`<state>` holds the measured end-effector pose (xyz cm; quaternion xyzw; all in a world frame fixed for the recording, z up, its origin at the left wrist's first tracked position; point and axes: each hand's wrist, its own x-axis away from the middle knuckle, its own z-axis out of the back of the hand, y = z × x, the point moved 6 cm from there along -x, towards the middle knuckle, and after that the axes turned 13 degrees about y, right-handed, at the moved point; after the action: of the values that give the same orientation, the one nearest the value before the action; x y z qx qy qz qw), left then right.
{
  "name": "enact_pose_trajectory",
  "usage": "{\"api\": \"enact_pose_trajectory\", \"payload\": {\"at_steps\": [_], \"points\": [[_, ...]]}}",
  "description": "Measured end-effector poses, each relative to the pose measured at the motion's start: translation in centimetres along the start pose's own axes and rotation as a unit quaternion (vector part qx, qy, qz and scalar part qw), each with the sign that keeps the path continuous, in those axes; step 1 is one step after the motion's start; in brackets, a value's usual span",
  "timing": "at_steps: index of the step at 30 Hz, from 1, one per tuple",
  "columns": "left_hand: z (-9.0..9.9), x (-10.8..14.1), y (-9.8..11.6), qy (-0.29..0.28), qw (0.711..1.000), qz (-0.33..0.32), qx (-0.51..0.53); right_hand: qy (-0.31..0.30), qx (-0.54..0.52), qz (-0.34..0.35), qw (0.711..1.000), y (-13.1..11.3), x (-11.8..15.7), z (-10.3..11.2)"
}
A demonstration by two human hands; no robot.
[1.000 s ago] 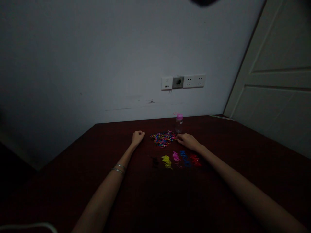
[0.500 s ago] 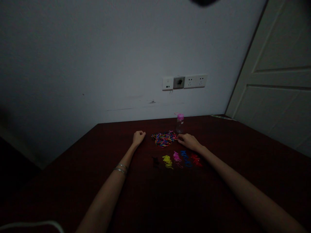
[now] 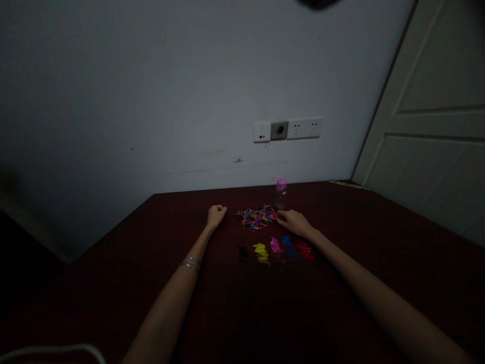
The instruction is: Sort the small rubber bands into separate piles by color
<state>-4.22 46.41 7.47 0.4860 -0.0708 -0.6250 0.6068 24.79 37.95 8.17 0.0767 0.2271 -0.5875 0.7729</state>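
Tangled multicoloured thin cords (image 3: 255,218) seem light, limp, best end-pinched; my left hand (image 3: 215,216) curled, right hand (image 3: 294,222) narrowed, both holds unclear.

Too small to tell: whether the right hand (image 3: 293,222) pinches a strand of the multicoloured pile (image 3: 255,218); the inside of the curled left hand (image 3: 215,216) is hidden. The black strands (image 3: 243,252) nearly vanish into the dark surface (image 3: 129,237). The bottle's (image 3: 280,198) label (image 3: 284,192) is unreadable. Near, both forearms (image 3: 168,301) and a white cord (image 3: 56,349) are cut off; right, the door (image 3: 435,91).
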Motion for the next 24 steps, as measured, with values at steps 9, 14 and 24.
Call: {"api": "enact_pose_trajectory", "payload": {"at_steps": [9, 14, 24], "points": [[0.0, -0.3, -0.9, 0.01, 1.0, 0.017, 0.017, 0.009, -0.002, 0.007, 1.0, 0.1, 0.0, 0.1], [0.0, -0.2, -0.9, 0.01, 0.999, 0.021, 0.028, 0.035, -0.026, 0.0, 0.999, 0.0, -0.1, 0.8], [-0.3, -0.5, -1.5, 0.012, 0.998, 0.029, 0.047, 0.099, -0.172, -0.025, 0.98, 0.1, -0.3, 2.2]]}}
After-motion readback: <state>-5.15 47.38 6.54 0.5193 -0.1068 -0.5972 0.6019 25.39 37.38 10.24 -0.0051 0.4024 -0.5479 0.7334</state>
